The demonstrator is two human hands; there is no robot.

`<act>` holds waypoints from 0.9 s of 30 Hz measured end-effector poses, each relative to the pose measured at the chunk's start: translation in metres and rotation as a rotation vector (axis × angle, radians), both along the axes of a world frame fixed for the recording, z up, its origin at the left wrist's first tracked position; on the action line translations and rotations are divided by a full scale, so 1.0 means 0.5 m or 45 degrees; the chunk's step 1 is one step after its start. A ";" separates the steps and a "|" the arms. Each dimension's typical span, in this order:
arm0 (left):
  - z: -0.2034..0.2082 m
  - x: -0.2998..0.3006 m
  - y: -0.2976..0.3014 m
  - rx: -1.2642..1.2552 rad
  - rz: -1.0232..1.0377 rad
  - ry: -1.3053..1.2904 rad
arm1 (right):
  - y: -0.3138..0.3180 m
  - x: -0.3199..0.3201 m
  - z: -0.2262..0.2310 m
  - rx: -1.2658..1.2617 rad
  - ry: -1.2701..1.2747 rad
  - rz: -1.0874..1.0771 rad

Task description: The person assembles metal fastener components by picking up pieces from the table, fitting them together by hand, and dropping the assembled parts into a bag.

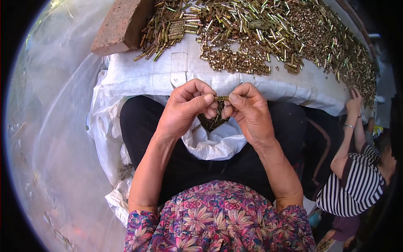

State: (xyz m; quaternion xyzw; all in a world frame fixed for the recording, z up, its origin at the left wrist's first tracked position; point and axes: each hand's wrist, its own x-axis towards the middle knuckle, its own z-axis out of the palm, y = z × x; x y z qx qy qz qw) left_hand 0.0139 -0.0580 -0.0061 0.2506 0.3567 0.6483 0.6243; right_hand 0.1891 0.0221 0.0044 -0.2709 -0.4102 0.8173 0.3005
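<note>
My left hand (184, 108) and my right hand (252, 115) meet above my lap, at the near edge of a white-covered work surface (138, 73). Between them lies a thin brass-coloured metal piece (221, 98), held level. The left thumb and fingers pinch one end, while the right thumb and fingers pinch the other. Its exact kind is too small to make out. Directly below the hands, a white woven sack (216, 151) gapes between my knees, with similar metal pieces (213, 122) inside, partly hidden by my fingers.
A large heap of small brass-coloured metal parts (268, 31), both long pieces and short rings, spreads over the far side of the surface. A reddish brick (113, 33) sits at the far left. On the right, a person in a striped shirt (357, 185) reaches a hand (354, 103) toward the heap.
</note>
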 end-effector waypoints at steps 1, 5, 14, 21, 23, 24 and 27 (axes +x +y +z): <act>0.000 0.000 0.000 -0.001 -0.003 -0.014 | -0.001 0.000 -0.001 0.006 0.006 0.003; -0.004 0.003 0.001 -0.015 -0.004 -0.048 | -0.001 0.005 -0.005 0.282 -0.102 0.000; -0.010 0.018 -0.014 0.054 -0.172 -0.150 | -0.006 0.028 -0.019 0.009 -0.011 0.120; -0.028 0.048 -0.022 0.241 -0.287 -0.348 | -0.015 0.039 0.005 -0.321 0.167 0.272; -0.024 0.045 -0.021 0.219 -0.298 -0.363 | -0.016 0.037 0.010 -0.383 0.204 0.295; -0.025 0.041 -0.020 0.204 -0.307 -0.276 | -0.016 0.038 0.008 -0.380 0.206 0.296; 0.005 -0.007 -0.009 -0.005 -0.350 0.126 | -0.006 0.049 0.004 -0.320 0.087 0.292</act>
